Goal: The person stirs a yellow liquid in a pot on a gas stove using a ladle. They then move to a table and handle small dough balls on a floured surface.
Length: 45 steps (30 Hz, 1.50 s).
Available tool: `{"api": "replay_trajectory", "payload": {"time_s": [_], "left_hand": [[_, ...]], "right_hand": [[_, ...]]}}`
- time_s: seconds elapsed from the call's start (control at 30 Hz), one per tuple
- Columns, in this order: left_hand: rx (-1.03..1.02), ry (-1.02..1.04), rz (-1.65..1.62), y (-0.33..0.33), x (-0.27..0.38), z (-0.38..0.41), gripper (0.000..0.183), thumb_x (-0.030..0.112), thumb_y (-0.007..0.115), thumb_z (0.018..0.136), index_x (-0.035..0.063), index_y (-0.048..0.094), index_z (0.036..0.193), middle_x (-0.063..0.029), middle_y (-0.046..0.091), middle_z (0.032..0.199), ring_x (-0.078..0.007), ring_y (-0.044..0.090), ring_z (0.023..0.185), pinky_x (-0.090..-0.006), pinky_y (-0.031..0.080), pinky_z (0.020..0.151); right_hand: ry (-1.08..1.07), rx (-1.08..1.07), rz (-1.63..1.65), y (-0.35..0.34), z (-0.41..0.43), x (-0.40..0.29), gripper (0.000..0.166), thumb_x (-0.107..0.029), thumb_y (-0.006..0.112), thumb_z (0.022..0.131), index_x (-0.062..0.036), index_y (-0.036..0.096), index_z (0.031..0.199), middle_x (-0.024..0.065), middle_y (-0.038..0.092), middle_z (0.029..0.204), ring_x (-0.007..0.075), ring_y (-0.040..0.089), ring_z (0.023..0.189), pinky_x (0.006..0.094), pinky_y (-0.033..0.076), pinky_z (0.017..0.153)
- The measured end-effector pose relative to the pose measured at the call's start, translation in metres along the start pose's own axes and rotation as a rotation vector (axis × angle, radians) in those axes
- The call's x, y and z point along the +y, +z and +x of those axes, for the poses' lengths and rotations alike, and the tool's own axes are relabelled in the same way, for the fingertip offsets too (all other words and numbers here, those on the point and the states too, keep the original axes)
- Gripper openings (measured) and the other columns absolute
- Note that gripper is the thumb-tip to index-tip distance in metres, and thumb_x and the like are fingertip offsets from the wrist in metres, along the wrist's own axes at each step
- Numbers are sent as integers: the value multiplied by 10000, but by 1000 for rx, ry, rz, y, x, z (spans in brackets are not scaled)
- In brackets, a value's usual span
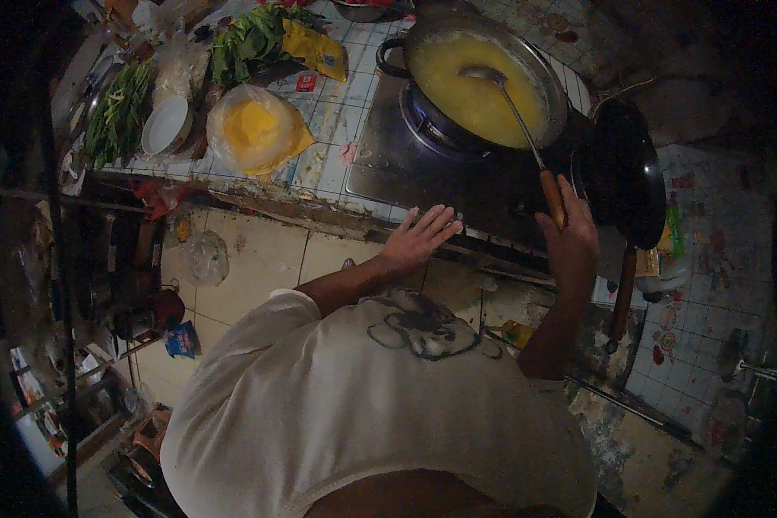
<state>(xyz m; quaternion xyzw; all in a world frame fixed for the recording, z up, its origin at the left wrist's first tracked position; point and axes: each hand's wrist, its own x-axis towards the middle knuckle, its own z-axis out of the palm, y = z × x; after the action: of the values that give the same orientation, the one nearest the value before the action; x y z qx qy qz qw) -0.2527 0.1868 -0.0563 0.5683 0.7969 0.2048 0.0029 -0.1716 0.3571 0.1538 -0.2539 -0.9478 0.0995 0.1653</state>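
My right hand [573, 226] is closed around the wooden handle of a metal ladle [522, 120]. The ladle's bowl dips into yellow liquid [453, 78] in a wide dark pot [560, 97]. Under the pot a bluish flame glows on the gas burner [421, 120]. At the front edge of the steel stove top [388, 165], my left hand [423, 239] is spread palm down and holds nothing. Whether it rests on the edge or hovers just over it is unclear.
Left on the tiled counter are a plastic bag of yellow contents [252, 126], a white bowl [167, 126], leafy greens [246, 48], long green stalks [118, 113] and a yellow packet [317, 50]. A black wok [625, 175] with a wooden handle stands tilted right of the stove.
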Motion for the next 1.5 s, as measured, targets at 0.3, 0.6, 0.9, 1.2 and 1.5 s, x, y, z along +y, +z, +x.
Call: {"api": "replay_trajectory", "payload": {"time_s": [0.3, 0.6, 0.9, 1.2, 1.5], "left_hand": [[-8, -6, 30, -1, 0, 1, 651, 111, 468, 787, 176, 182, 1368, -72, 129, 1430, -234, 132, 1321, -505, 212, 1000], [-8, -7, 47, 0, -1, 0, 627, 108, 454, 794, 186, 203, 1364, -62, 149, 1429, -227, 158, 1315, -497, 214, 999], [28, 0, 77, 2, -1, -1, 631, 114, 458, 779, 186, 220, 1360, -66, 181, 1420, -227, 178, 1309, -485, 209, 1000], [43, 10, 92, 6, -1, -1, 629, 134, 467, 788, 177, 214, 1362, -69, 158, 1426, -219, 158, 1315, -486, 169, 1008], [30, 6, 83, -1, 0, 0, 625, 134, 463, 789, 181, 215, 1361, -67, 152, 1428, -218, 156, 1315, -488, 193, 1003]], "right_hand": [[55, -44, 4, 0, 0, -2, 574, -66, 676, 676, -141, 473, 1208, 125, 531, 972, 306, 541, 886, 386, 442, 760], [16, -35, 33, 3, -1, 5, 578, -68, 673, 685, -161, 465, 1216, 117, 534, 982, 304, 540, 895, 391, 443, 762], [42, -53, 31, -1, 0, -1, 574, -58, 675, 679, -158, 473, 1207, 116, 539, 982, 302, 547, 887, 382, 449, 756], [14, -29, 32, 1, 0, 2, 570, -59, 676, 676, -152, 477, 1202, 117, 543, 1001, 303, 546, 903, 384, 446, 764], [69, -55, 43, 0, -1, -2, 560, -47, 653, 695, -153, 469, 1214, 123, 542, 1048, 302, 537, 955, 377, 438, 802]]}}
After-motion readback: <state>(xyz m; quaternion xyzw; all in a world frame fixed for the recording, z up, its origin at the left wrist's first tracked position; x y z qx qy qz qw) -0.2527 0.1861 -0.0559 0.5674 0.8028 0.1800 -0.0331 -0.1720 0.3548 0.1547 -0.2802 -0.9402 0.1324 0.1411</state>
